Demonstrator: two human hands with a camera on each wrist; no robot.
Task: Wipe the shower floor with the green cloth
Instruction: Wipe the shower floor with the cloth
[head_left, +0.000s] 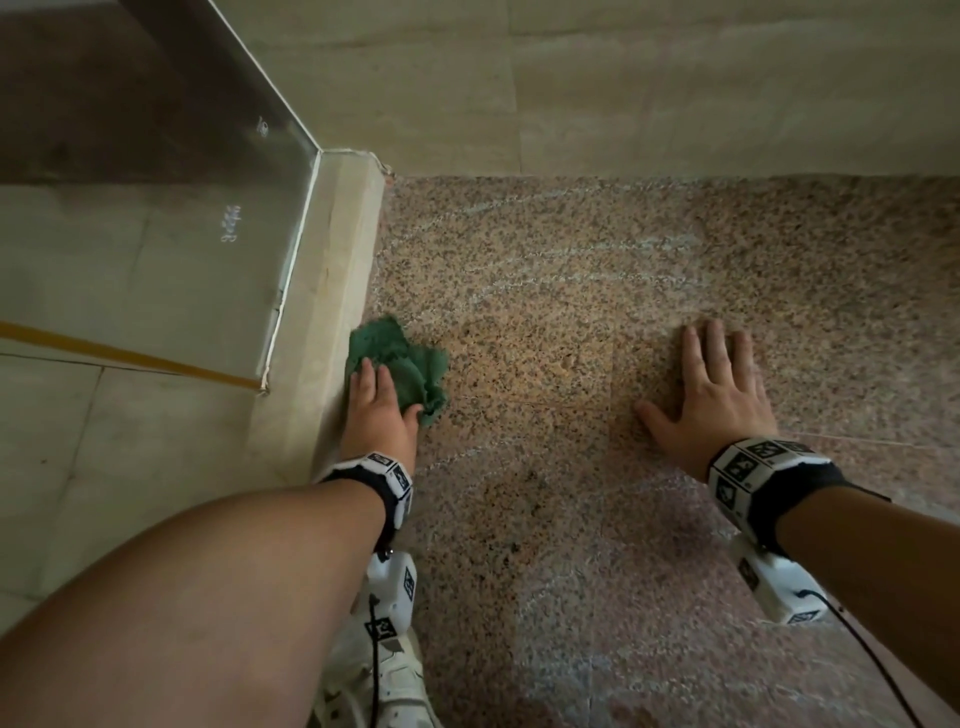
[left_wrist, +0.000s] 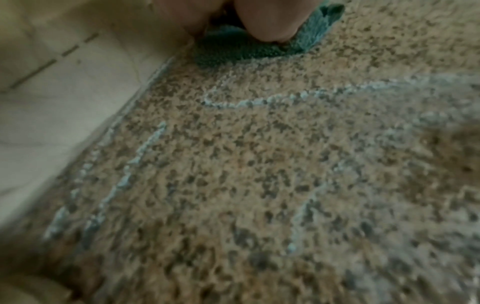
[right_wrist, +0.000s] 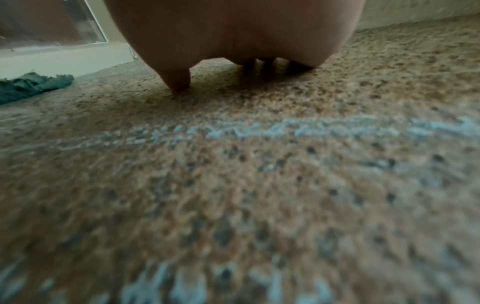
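Speckled shower floor (head_left: 597, 291) is bearing the flat, spread right hand (head_left: 714, 395), while the left hand (head_left: 376, 410) is pressing straight-fingered on the green cloth (head_left: 402, 358).

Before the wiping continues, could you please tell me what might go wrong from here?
1. The right hand bears flat on the speckled floor, which shows pale streaks that look like wet film; it might slip.
2. The left hand presses the green cloth against the curb; that edge strip may get missed.
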